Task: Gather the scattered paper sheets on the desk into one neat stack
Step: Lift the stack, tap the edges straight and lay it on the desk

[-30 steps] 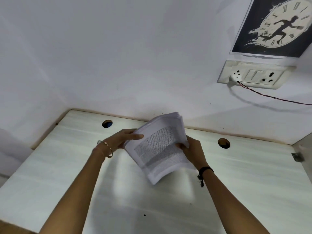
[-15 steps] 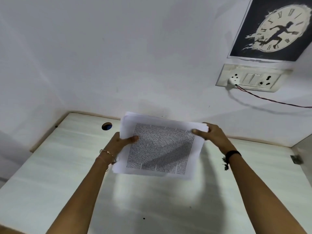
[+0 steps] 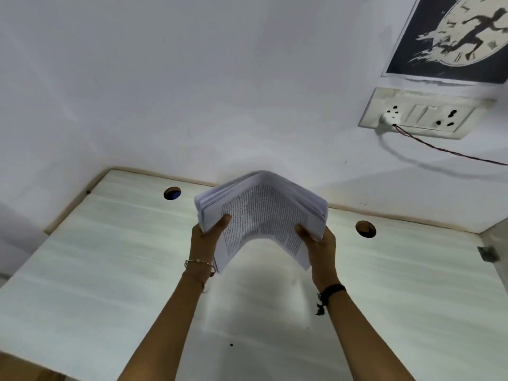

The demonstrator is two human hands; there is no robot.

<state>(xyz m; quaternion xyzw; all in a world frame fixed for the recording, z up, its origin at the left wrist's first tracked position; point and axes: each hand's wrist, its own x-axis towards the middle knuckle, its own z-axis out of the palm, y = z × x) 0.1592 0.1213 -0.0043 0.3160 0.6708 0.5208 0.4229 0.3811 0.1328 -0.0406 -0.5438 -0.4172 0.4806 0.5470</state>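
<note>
White desk against wall; left hand, right hand grip bent paper stack.

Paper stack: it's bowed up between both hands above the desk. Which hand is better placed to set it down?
Neither clearly. The left hand and right hand grip opposite edges of the paper stack at about equal height over the desk. Lowering with both together seems best.
</note>
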